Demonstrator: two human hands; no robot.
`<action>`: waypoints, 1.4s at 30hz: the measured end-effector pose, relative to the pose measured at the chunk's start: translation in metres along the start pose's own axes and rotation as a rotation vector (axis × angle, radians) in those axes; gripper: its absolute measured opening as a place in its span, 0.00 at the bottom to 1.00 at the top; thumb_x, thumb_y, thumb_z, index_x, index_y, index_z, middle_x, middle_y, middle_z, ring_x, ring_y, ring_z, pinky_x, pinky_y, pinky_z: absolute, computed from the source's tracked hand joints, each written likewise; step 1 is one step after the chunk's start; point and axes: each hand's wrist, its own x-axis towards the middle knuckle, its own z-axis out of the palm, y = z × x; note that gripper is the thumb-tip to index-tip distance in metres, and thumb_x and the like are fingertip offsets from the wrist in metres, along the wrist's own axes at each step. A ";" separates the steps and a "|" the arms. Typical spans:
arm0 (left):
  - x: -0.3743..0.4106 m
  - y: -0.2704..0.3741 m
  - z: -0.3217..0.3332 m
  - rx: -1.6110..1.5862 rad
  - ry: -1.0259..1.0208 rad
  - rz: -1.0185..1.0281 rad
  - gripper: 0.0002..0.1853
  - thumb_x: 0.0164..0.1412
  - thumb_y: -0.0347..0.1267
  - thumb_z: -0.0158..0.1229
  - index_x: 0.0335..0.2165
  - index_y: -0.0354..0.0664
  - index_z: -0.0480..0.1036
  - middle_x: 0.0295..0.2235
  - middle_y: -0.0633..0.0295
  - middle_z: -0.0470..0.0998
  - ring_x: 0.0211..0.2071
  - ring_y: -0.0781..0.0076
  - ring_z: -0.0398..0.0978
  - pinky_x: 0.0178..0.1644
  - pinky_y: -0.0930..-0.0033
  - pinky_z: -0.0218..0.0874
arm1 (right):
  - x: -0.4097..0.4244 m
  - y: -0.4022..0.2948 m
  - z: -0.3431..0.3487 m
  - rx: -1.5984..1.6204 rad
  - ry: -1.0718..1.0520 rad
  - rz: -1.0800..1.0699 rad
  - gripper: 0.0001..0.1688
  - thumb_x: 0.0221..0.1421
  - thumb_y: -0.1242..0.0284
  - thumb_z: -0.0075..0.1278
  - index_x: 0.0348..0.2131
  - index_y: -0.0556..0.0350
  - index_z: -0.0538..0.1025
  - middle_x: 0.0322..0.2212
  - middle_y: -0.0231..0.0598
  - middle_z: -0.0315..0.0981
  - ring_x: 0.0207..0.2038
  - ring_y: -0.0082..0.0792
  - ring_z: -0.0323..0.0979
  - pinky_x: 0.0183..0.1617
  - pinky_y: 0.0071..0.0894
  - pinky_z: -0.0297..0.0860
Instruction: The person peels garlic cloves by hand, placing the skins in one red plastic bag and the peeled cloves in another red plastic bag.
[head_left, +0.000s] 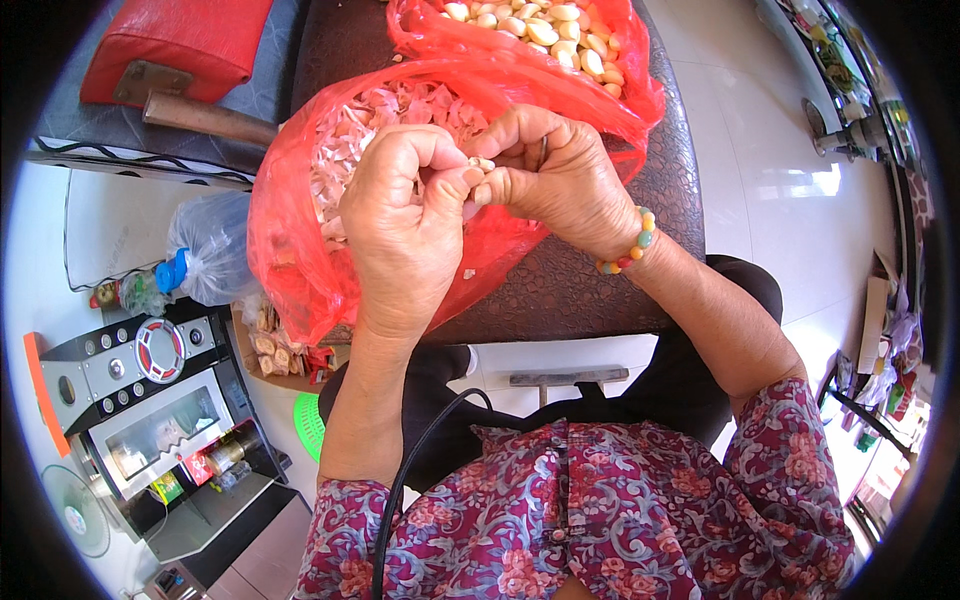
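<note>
A small garlic clove (481, 164) is pinched between the fingertips of my left hand (405, 225) and my right hand (566, 176); much of it is hidden by the fingers. Both hands are raised over a red plastic bag (289, 277) that holds a heap of papery garlic skins (442, 109). Behind it, a second red plastic bag (630, 112) lies open with many pale peeled garlic cloves (559, 30) inside. My right wrist wears a beaded bracelet. Under the bags is a dark brown embossed stool or bench top (577, 292).
At the upper left are a red cushion (180, 45) and a wooden bar (210, 116). A clear plastic bag with a blue cap (172, 270) stands left, above a cardboard box (251, 349) of packets. Lower left are a green plastic basket (307, 424) and a cabinet (247, 495).
</note>
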 end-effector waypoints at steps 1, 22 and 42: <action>0.000 0.000 0.000 -0.002 0.001 0.020 0.10 0.45 0.14 0.57 0.23 0.35 0.64 0.24 0.62 0.69 0.23 0.74 0.70 0.26 0.75 0.64 | 0.000 -0.003 0.001 0.008 0.009 0.037 0.09 0.49 0.83 0.54 0.32 0.62 0.70 0.25 0.35 0.73 0.28 0.26 0.74 0.33 0.24 0.73; 0.002 -0.007 0.008 0.214 0.121 0.320 0.11 0.48 0.15 0.53 0.28 0.38 0.61 0.28 0.58 0.68 0.28 0.66 0.67 0.33 0.70 0.62 | 0.001 -0.006 0.000 0.024 0.043 0.212 0.10 0.56 0.69 0.50 0.32 0.58 0.71 0.23 0.32 0.73 0.23 0.16 0.70 0.21 0.10 0.61; 0.001 -0.003 -0.010 -0.045 0.221 0.018 0.05 0.58 0.19 0.49 0.34 0.35 0.68 0.33 0.60 0.72 0.29 0.79 0.68 0.36 0.79 0.62 | 0.002 -0.013 -0.002 0.067 0.019 0.212 0.10 0.55 0.69 0.51 0.32 0.59 0.72 0.18 0.30 0.71 0.19 0.15 0.68 0.18 0.11 0.58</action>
